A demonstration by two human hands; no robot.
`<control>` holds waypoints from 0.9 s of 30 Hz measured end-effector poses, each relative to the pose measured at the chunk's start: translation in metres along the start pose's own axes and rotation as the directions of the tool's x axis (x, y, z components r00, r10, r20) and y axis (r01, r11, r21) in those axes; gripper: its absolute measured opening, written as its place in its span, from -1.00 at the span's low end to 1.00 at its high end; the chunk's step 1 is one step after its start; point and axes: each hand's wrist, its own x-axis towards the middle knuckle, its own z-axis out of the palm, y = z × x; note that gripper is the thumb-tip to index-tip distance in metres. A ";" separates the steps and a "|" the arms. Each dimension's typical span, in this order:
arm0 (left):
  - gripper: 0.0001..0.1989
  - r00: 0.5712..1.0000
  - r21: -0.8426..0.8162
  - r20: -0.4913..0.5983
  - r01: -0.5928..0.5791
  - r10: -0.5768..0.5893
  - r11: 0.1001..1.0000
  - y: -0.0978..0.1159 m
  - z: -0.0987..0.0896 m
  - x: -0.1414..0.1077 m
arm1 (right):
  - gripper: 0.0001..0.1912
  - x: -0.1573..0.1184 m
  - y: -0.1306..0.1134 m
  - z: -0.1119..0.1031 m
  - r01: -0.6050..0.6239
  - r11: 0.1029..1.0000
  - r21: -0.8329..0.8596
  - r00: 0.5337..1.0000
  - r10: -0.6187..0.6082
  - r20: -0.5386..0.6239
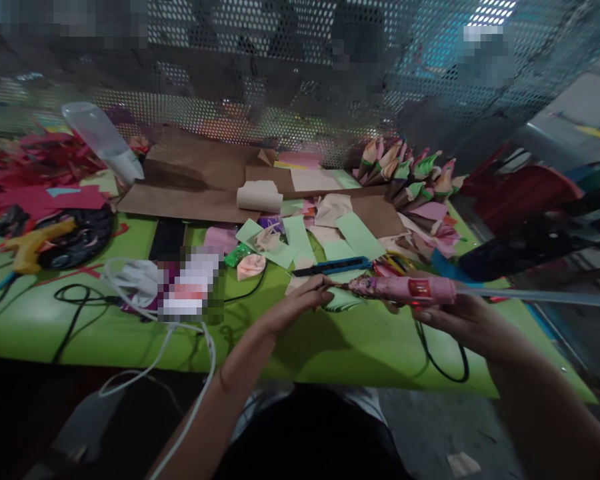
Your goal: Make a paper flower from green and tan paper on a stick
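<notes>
My right hand (453, 319) is wrapped around a pink hot glue gun (405, 289), which lies level and points left, a small red light glowing on it. Out of its back end runs a long clear glue stick (540, 295). By the nozzle, my left hand (305, 300) is closed on a pleated green paper piece (344, 301); part of the grip is hidden. Just beyond the hands lie a blue utility knife (333, 267) and light green paper strips (357, 233).
Brown paper sheets (195, 167) cover the back of the green table (280, 353). Paper flowers (415, 170) stand at back right. A yellow glue gun (35, 247), a clear bottle (97, 137), red paper (35, 163) and white cables (210, 360) are on the left.
</notes>
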 end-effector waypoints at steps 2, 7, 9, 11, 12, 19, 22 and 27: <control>-0.70 1.000 0.003 0.008 0.001 -0.001 1.000 0.000 0.000 0.000 | -0.49 0.000 0.001 0.000 -0.018 1.000 0.009 1.000 0.017 0.021; -0.74 1.000 -0.005 0.007 0.011 -0.011 1.000 0.005 0.003 -0.001 | -0.49 0.001 0.004 -0.001 -0.065 0.998 0.025 0.997 0.064 0.043; -0.74 1.000 -0.009 0.013 0.008 -0.008 1.000 0.007 0.003 -0.002 | -0.51 0.002 0.004 0.000 -0.039 0.999 0.010 0.999 0.039 0.026; -0.71 1.000 -0.009 0.029 0.001 0.000 1.000 0.007 0.002 -0.003 | -0.57 0.004 0.005 0.000 0.012 1.000 -0.024 1.000 -0.012 0.016; -0.69 0.999 -0.006 0.035 -0.003 0.003 1.000 0.007 0.002 -0.003 | -0.59 0.005 0.005 0.001 0.039 0.998 -0.044 0.999 -0.038 0.013; -0.65 0.999 -0.007 0.037 0.004 -0.004 1.000 0.009 0.002 -0.004 | -0.51 0.005 0.009 0.000 0.066 0.985 -0.157 0.997 -0.071 -0.025; -0.67 0.999 -0.009 0.037 0.013 -0.013 1.000 0.010 0.003 -0.004 | -0.53 0.006 0.007 -0.001 0.092 0.981 -0.170 0.996 -0.089 0.026; -0.65 0.999 -0.022 0.014 0.050 -0.049 0.999 0.006 0.003 -0.004 | -0.52 0.005 0.006 -0.004 0.095 0.982 -0.162 0.995 -0.091 0.032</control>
